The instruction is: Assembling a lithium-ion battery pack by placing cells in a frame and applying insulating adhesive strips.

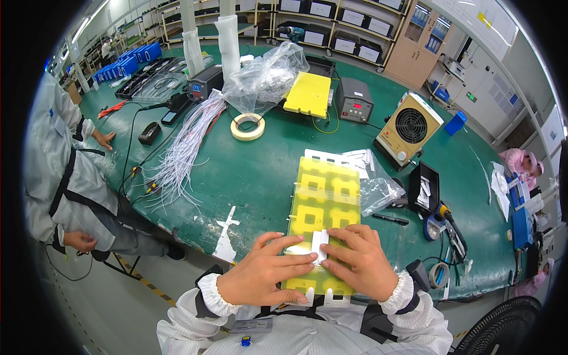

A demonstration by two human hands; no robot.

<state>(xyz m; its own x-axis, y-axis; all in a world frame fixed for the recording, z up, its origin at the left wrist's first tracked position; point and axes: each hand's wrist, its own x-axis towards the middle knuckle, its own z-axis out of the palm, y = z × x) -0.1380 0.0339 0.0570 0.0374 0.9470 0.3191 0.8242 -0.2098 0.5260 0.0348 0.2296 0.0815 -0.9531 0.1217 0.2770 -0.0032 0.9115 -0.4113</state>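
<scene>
A long yellow foam panel [324, 195] with square cut-outs lies on the green table [260, 171], running away from me. My left hand [266, 273] and my right hand [360, 260] both press flat on its near end, fingers pointing inward. Between the fingertips sits a small white strip [320, 244] standing across the panel, touched by both hands. A band of clear tape [328, 192] crosses the panel further up. White tabs [326, 157] stick out at the panel's far end.
A person in a white coat [59, 171] stands at the table's left edge. On the table lie a bundle of white wires [186, 145], a tape roll [247, 126], a plastic bag [263, 77], a yellow pad [309, 93], a beige fan [409, 127], and a soldering iron holder [441, 222].
</scene>
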